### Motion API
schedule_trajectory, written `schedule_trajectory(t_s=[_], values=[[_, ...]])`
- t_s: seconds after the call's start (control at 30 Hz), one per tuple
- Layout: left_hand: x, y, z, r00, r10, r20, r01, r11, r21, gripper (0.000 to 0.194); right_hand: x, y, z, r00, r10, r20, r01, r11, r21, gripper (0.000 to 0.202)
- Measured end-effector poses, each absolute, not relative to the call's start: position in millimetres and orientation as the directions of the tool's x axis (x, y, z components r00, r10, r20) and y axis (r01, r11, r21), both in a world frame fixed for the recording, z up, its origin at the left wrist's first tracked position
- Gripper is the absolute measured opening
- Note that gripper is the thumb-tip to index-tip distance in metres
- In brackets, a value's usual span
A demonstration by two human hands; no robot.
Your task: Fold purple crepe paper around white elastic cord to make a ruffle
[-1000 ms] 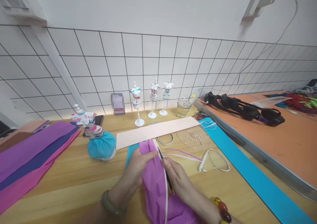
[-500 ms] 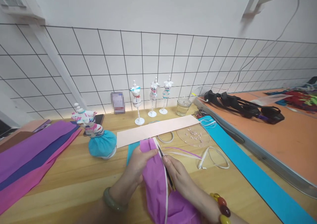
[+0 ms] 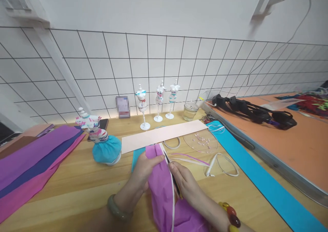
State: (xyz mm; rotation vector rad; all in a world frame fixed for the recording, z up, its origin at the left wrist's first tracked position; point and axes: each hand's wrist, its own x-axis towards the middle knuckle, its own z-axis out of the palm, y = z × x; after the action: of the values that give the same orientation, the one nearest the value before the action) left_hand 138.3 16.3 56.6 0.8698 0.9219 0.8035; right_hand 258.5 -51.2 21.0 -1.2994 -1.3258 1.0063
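left hand (image 3: 143,168) pinching purple paper (image 3: 160,184), right hand (image 3: 188,185) gripping scissors (image 3: 172,175)

- Bare wooden tabletop (image 3: 77,187) left of left hand (image 3: 143,170): open passage toward near edge.
- Farther left: stacked purple and pink paper sheets (image 3: 33,160), flat, low obstacle only.
- Ahead-left of left hand: mannequin with teal skirt (image 3: 102,143), upright, blocks a straight reach.
- Directly ahead: pale pink strip (image 3: 164,134), flat; behind it three small mannequins (image 3: 159,102) and glass jar (image 3: 190,112), upright against wire grid (image 3: 179,64).
- Right of right hand (image 3: 186,182): white ribbon loops (image 3: 221,165) and clear disc with beads (image 3: 201,141), low clutter.
- Farther right: blue paper strip (image 3: 263,187), flat; then raised orange board (image 3: 294,150), edge limits sideways travel.
- Bare wood between ribbon loops and blue paper strip: narrow clear lane.
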Motion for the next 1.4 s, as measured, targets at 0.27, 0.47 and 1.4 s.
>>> schedule_trajectory(t_s=[0.27,0.47,1.4], values=[[135.9,17.8,55.9,0.347,0.883,-0.317,-0.221,0.405,0.887,0.032,256.4,-53.6,16.5,0.056,0.998,0.037,0.127,0.030,-0.991,0.039],[136.1,19.3,55.4,0.333,0.900,-0.281,-0.267,0.376,0.887,0.033,257.9,-53.3,17.1,0.052,0.994,0.094,0.172,0.084,-0.981,0.037],[141.0,10.8,52.7,0.389,0.866,-0.315,-0.191,0.410,0.892,0.027,258.4,-53.5,24.8,0.083,0.993,0.085,0.086,0.078,-0.993,0.038]])
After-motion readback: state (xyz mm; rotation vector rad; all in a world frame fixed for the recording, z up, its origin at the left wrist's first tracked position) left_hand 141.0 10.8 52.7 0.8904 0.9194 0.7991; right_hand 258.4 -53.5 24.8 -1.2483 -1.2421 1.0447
